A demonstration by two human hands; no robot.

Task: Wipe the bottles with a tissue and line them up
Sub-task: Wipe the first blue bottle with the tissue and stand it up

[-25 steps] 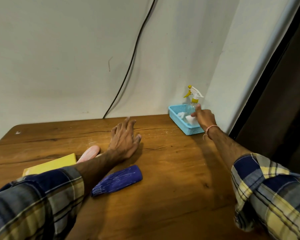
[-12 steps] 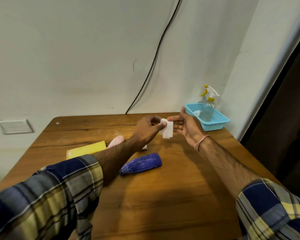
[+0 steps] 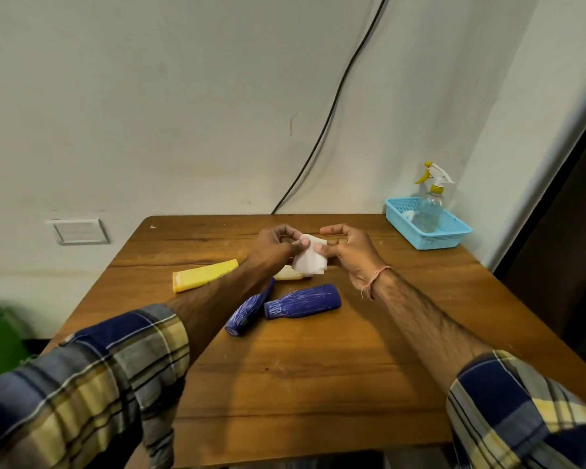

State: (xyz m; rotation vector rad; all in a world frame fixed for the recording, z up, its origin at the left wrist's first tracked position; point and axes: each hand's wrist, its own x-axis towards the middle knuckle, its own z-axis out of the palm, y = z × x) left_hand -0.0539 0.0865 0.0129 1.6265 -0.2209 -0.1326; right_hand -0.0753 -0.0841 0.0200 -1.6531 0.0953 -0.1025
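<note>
Wood table (image 3: pixel 312 367); both hands pinch crumpled white tissue (image 3: pixel 310 260).

Wooden table (image 3: pixel 318 367): 1.
Dark blue bottles: 2, left blue bottle (image 3: pixel 249 311) and right blue bottle (image 3: pixel 303 301), lying at table centre.
Yellow bottle (image 3: pixel 203 280): 1, lying flat, table left-centre.
Pale bottle (image 3: pixel 286 274): 1, mostly hidden, table centre.
Spray bottle (image 3: pixel 428 211): 1, table far right corner.
Blue basket (image 3: pixel 433 242): 1, same corner; white pieces inside, number unclear.
White tissue (image 3: pixel 310 260): 1, above table centre.
Hands: 2, left hand (image 3: pixel 273 247), right hand (image 3: pixel 351 253), above table.
Black cable (image 3: pixel 322 130): 1, behind table.
Wall plate (image 3: pixel 78 230): 1, left of table.
</note>
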